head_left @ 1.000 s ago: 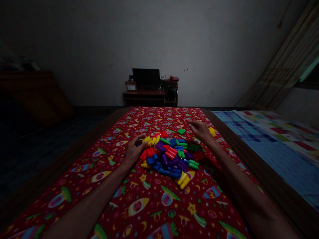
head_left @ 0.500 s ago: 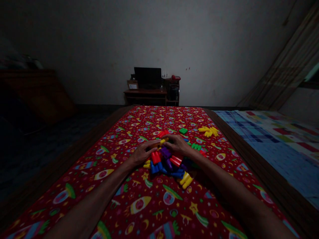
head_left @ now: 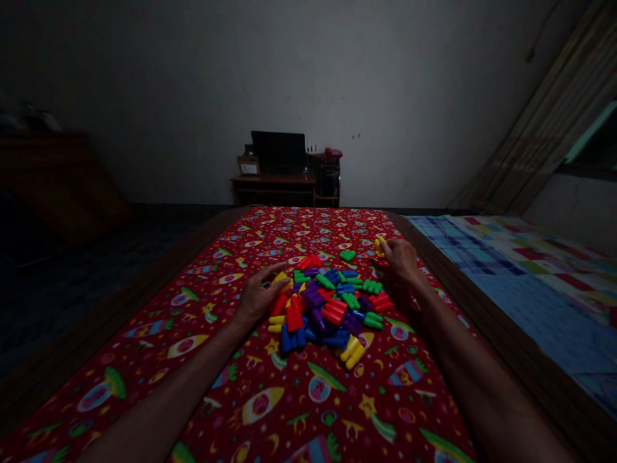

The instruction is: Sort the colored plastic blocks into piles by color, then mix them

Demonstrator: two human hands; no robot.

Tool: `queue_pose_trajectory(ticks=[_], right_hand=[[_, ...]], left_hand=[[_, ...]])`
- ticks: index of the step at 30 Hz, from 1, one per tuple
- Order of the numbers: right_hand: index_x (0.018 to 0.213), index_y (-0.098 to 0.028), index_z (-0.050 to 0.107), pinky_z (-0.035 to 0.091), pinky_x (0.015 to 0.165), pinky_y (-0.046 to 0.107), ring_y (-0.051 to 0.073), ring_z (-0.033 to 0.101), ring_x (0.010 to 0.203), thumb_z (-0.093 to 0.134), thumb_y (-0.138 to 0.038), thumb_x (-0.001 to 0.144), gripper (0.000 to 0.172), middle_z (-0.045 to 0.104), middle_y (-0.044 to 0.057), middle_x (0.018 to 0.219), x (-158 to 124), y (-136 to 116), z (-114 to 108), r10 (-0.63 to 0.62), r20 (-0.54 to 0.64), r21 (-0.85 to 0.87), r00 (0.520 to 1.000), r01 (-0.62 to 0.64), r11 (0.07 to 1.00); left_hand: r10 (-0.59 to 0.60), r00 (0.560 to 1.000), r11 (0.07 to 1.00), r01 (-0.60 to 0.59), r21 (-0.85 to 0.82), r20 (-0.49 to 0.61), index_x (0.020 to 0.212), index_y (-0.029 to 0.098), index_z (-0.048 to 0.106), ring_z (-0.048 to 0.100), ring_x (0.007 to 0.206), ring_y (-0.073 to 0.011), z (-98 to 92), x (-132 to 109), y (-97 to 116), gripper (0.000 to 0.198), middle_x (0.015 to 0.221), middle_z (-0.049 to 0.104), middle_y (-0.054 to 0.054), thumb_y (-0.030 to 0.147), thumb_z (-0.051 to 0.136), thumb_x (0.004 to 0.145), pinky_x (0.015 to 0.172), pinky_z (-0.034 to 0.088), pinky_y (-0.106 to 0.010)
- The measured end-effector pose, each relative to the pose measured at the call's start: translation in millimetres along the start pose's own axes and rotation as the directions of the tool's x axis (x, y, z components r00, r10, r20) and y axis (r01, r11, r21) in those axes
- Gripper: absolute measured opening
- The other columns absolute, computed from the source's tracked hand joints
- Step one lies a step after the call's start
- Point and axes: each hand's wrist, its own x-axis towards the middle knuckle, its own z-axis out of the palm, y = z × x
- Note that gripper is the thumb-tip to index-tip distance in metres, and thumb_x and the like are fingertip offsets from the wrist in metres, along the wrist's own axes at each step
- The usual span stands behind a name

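My right hand [head_left: 401,258] is over the right side of the red cloth, fingers closed on a yellow block [head_left: 380,247] that shows at its fingertips. It covers the spot where several yellow blocks lay. At the left edge of a heap of plastic blocks, my left hand [head_left: 255,294] has its thumb and fingers around another yellow block [head_left: 280,279]. The heap holds red blocks [head_left: 334,312], purple blocks [head_left: 314,296], blue blocks [head_left: 293,338] and green blocks [head_left: 372,286]. A yellow block [head_left: 352,352] lies at its near edge.
A patterned red cloth [head_left: 260,405] covers the surface under the blocks. One green block [head_left: 348,256] sits apart, beyond the heap. Farther back, a small desk [head_left: 274,182] carries a dark monitor [head_left: 278,151]. A blue and checkered bedspread [head_left: 501,296] lies to the right.
My right hand has moved from the heap to the right with a yellow block. My left hand has shifted slightly left, at the heap's edge. The view has turned a little.
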Motion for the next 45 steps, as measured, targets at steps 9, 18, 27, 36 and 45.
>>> queue_pose_trajectory(ticks=[9,18,27,36,45], right_hand=[[0.112,-0.017,0.069,0.044,0.078,0.033,0.027,0.064,0.100,0.047,-0.033,0.090,0.035,0.070,0.016,0.105,-3.0,27.0,-8.5,0.183,0.049,-0.149,0.982,-0.174,0.973],[0.100,-0.014,0.071,0.042,0.073,0.027,0.020,0.064,0.086,0.046,-0.019,0.091,0.027,0.071,0.012,0.096,-16.4,-32.7,-11.4,-0.261,-0.011,0.111,0.965,0.261,0.959],[0.108,-0.014,0.065,0.037,0.067,0.023,0.014,0.056,0.075,0.055,-0.022,0.090,0.022,0.068,0.007,0.087,-82.4,-121.0,5.1,-0.770,0.048,0.541,0.636,0.631,0.556],[0.089,-0.016,0.068,0.041,0.069,0.024,0.015,0.059,0.073,0.056,-0.020,0.084,0.013,0.069,0.004,0.081,-70.7,-114.2,13.2,-0.657,-0.018,0.563,0.753,0.551,0.616],[0.104,-0.014,0.069,0.043,0.081,0.032,0.025,0.062,0.095,0.045,-0.026,0.088,0.031,0.070,0.015,0.103,0.0,-2.1,-14.2,-0.025,-0.146,0.056,0.989,0.034,0.998]], left_hand=[[-0.060,0.998,0.995,0.062,-0.075,0.021,0.111,0.019,0.069,0.069,0.095,-0.0248,-1.1,-1.9,7.9,0.054,0.108,0.073,-0.008,0.058,0.062,0.074,0.087,0.055,-0.038],[-0.036,0.999,0.967,0.043,-0.251,0.032,0.125,0.019,0.058,0.064,0.109,-0.0264,4.2,-2.0,2.2,0.062,0.115,0.070,-0.010,0.052,0.067,0.073,0.095,0.052,-0.043],[0.177,0.982,0.957,-0.156,-0.243,0.066,0.136,0.028,0.047,0.065,0.100,-0.0203,11.5,-13.0,14.8,0.071,0.122,0.061,-0.007,0.034,0.074,0.070,0.089,0.055,-0.038],[0.188,0.978,0.973,-0.174,-0.152,0.086,0.139,0.028,0.041,0.064,0.103,-0.0212,12.6,-16.3,15.0,0.070,0.126,0.059,-0.009,0.036,0.068,0.075,0.090,0.054,-0.039],[0.176,0.983,0.981,-0.180,0.078,0.050,0.125,0.018,0.055,0.065,0.095,-0.0206,8.2,-11.0,21.9,0.041,0.111,0.066,-0.009,0.035,0.038,0.092,0.087,0.053,-0.036]])
